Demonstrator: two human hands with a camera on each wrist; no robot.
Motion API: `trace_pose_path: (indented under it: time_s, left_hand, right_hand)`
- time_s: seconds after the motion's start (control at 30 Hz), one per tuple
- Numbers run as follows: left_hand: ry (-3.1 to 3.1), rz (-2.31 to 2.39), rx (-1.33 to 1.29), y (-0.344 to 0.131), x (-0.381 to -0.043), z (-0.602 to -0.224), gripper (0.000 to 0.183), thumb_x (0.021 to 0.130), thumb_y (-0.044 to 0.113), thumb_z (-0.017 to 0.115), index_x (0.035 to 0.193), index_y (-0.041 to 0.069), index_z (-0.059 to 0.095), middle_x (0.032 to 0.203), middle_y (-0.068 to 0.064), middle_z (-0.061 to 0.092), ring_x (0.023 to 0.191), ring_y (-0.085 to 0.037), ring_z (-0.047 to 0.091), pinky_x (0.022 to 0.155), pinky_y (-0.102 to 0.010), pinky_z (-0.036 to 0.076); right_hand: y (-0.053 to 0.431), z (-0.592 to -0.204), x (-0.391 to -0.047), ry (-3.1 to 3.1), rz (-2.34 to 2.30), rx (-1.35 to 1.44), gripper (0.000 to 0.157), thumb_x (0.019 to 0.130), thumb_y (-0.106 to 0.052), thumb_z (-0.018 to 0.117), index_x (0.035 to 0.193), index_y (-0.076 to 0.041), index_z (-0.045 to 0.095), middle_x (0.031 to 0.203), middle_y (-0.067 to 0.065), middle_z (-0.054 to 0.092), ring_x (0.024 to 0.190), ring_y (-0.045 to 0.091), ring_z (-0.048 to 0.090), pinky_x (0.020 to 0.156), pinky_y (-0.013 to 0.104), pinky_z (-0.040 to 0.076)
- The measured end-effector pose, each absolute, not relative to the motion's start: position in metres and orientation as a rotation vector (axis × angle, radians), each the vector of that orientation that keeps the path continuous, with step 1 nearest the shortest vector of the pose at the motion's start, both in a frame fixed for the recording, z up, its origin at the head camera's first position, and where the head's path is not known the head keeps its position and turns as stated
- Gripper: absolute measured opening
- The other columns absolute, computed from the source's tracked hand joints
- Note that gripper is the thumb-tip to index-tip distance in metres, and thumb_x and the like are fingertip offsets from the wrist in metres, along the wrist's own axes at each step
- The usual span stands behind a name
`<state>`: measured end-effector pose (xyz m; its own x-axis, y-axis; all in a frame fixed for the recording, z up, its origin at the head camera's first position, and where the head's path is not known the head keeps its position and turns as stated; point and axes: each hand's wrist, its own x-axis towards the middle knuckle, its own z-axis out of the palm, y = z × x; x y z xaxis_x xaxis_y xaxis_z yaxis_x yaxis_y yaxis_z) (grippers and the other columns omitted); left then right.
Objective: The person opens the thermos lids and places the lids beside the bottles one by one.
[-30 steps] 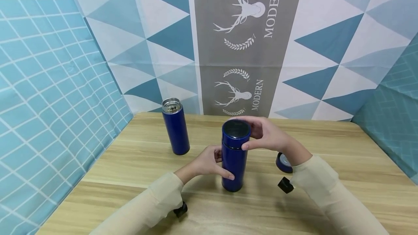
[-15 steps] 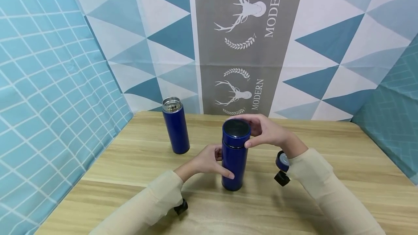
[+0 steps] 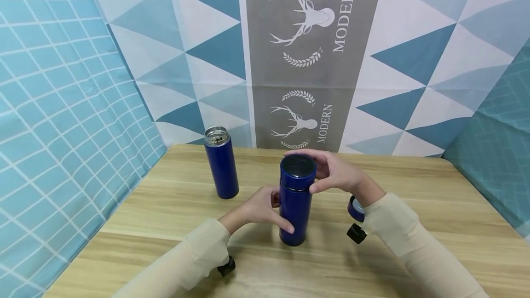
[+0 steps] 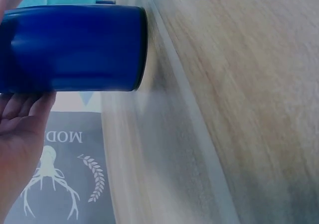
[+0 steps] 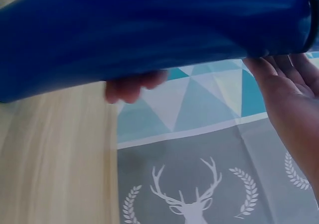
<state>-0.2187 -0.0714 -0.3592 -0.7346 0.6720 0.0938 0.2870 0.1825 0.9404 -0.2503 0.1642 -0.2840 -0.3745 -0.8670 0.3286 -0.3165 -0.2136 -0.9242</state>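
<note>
A dark blue thermos (image 3: pixel 295 213) stands upright on the table in the head view. Its blue lid (image 3: pixel 298 180) with a black glossy top sits on it, with a thin seam below. My left hand (image 3: pixel 262 208) holds the body from the left, thumb across the front. Around the lid from the right curls my right hand (image 3: pixel 341 174), thumb in front and fingers behind. Close up, the left wrist view has the thermos base (image 4: pixel 99 47) near the wood. In the right wrist view, the blue body (image 5: pixel 164 30) hides most of my left hand's fingers (image 5: pixel 130 88).
A second blue thermos (image 3: pixel 222 169), lidless with a steel rim, stands at the back left. Partly behind my right wrist lies a loose blue cap (image 3: pixel 354 209). Black wrist-camera pieces (image 3: pixel 357 233) hang under both sleeves. Patterned cloths (image 3: pixel 302 59) bound the wooden table (image 3: pixel 132 224).
My right thumb has shifted slightly rightward along the lid's front, and the right forearm has swung a little left. My left hand keeps its hold on the body. The head view shifts slightly.
</note>
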Motion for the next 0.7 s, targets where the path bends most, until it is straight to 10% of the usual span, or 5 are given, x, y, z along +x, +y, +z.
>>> trace_pose_path:
  time_s: [0.7]
  left_hand:
    - [2.16, 1.773, 0.866, -0.067, -0.208, -0.355, 0.066, 0.067, 0.01, 0.087, 0.126, 0.003, 0.058, 0.123, -0.018, 0.065, 0.104, -0.011, 0.067, 0.096, -0.029, 0.054]
  right_hand:
    - [0.164, -0.3, -0.249, 1.511, -1.812, -1.352, 0.069, 0.084, -0.006, 0.072, 0.144, -0.004, 0.038, 0.142, 0.009, 0.051, 0.127, 0.021, 0.056, 0.103, 0.032, 0.05]
